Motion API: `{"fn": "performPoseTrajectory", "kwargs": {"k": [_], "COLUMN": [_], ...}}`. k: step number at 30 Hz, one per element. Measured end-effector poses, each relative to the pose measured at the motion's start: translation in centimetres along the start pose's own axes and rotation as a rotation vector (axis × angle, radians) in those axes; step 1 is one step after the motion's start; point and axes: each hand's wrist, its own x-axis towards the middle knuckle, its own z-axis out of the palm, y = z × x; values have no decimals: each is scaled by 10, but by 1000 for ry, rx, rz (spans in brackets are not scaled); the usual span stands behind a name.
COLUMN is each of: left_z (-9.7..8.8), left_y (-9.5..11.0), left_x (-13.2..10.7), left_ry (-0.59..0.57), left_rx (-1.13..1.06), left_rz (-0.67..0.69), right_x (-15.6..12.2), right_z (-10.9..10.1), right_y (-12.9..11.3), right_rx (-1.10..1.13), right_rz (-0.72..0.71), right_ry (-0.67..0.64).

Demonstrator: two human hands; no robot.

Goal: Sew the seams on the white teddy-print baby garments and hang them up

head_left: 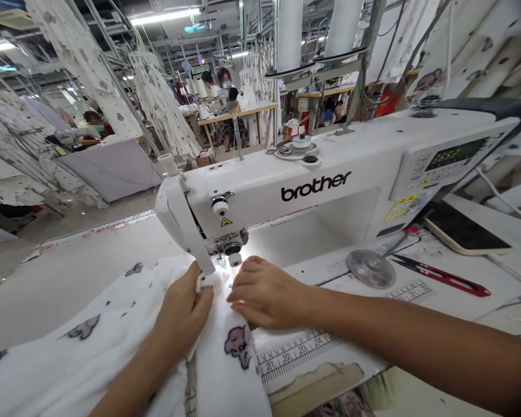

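A white Brother industrial sewing machine (312,185) fills the middle of the view, its needle and presser foot (230,250) lit by a small lamp. White fabric printed with grey and pink animal shapes (113,353) lies bunched under my hands. My left hand (184,307) pinches a folded edge of this fabric just in front of the presser foot. My right hand (264,292) bears down on the fabric beside it, fingers curled towards the needle and thumb hidden. The needle's contact point with the fabric is hidden.
Red-handled thread snips (443,277), a round clear disc (371,268) and a smartphone (464,229) lie right of the machine. A ruler scale (299,353) marks the sewing table (61,284). Co-workers sit among hanging printed fabric behind.
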Motion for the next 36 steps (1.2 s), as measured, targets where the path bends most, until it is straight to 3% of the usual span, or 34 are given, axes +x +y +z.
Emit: {"fn": "performPoseTrajectory", "kwargs": {"k": [2,4,7,10,14,18,23,28,36], "left_z": [3,4,4,5,8,9,10,12,12], "left_y": [-1,-4,-9,-14,-19,-17,-14,-18,-16], "left_x": [-1,-3,-6,-8,-10,-11,-11,-14,-11], "left_ry": [28,54,43,83,71,-62,-95,-75,-104], "left_rx": [-16,-4,-7,-22,1,40,109,145,85], "left_rz": [-41,-82,-66,66,222,257,441,578,465], "right_x": [5,9,12,12,7,1,-2,-3,-5], "right_z": [0,0,2,2,-1,-4,-9,-11,-13], "right_y": [0,0,2,6,10,13,18,19,22], "right_rx": [1,18,71,117,60,-112,-231,-201,-92], "right_rz": [176,264,308,320,254,30,-194,-199,-163], "right_ry": [16,-18,-75,-105,-110,-95,-137,-165,-171]}}
